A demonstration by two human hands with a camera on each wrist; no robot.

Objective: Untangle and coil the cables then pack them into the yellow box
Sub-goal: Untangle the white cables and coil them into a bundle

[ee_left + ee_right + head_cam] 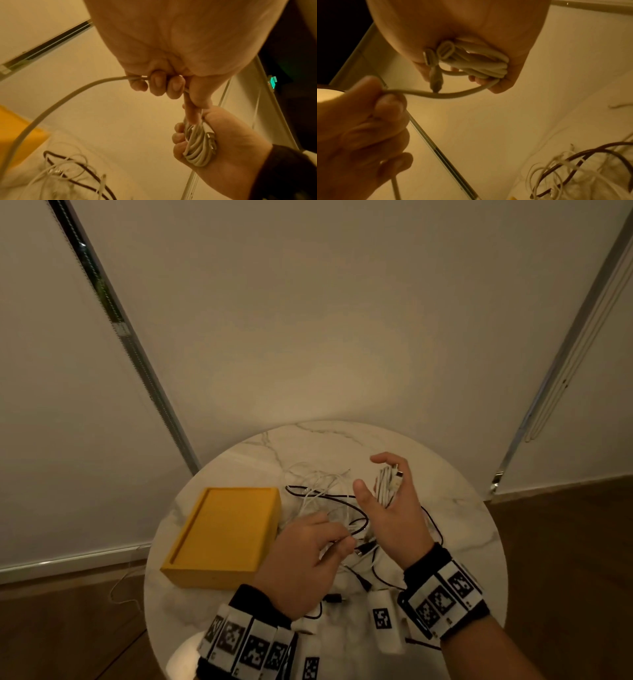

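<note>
My right hand is raised over the marble table, palm toward me, fingers curled round a white cable coil with two plugs at its top. The coil shows close up in the right wrist view. A loose white strand runs from it to my left hand, which pinches it just above the table. The left fingers grip that strand. A tangle of white and black cables lies between the hands and the yellow box, which sits to the left with nothing in it.
A black cable trails toward the table's near edge, ending in small plugs. The round table stands against pale wall panels. Wooden floor lies on both sides, and a thin white wire lies on it at left.
</note>
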